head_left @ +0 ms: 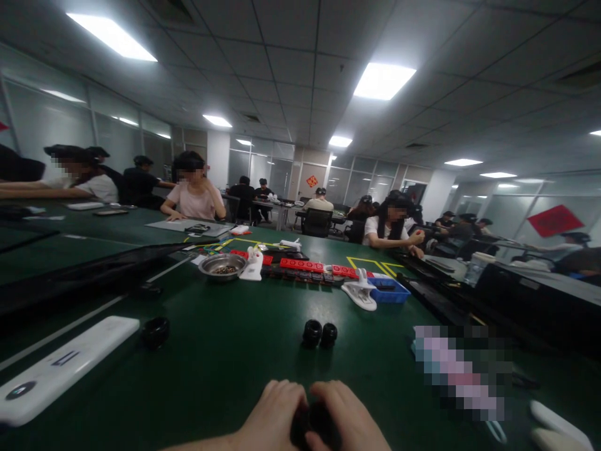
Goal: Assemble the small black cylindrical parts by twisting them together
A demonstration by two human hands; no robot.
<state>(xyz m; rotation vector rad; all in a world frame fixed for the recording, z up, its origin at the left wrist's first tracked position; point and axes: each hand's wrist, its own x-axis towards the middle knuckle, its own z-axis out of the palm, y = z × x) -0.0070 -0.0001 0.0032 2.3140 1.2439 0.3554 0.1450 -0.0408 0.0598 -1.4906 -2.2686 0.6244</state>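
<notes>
At the bottom centre my left hand [275,413] and my right hand [350,413] are closed around a dark black object [315,421], one from each side. Fingers cover most of it, so its exact shape is hidden. Just beyond my hands, two shiny black wheel-like pieces [312,332] sit side by side on the green table [235,357]. A third black round piece [156,331] lies farther left, beside a long white plastic part [70,369].
Across the table are a metal bowl [220,268] of small parts, red blocks [300,265], white stand-like pieces [253,264] and a blue tray [389,290]. A blurred pinkish item [455,369] lies to the right. Several people sit at tables beyond.
</notes>
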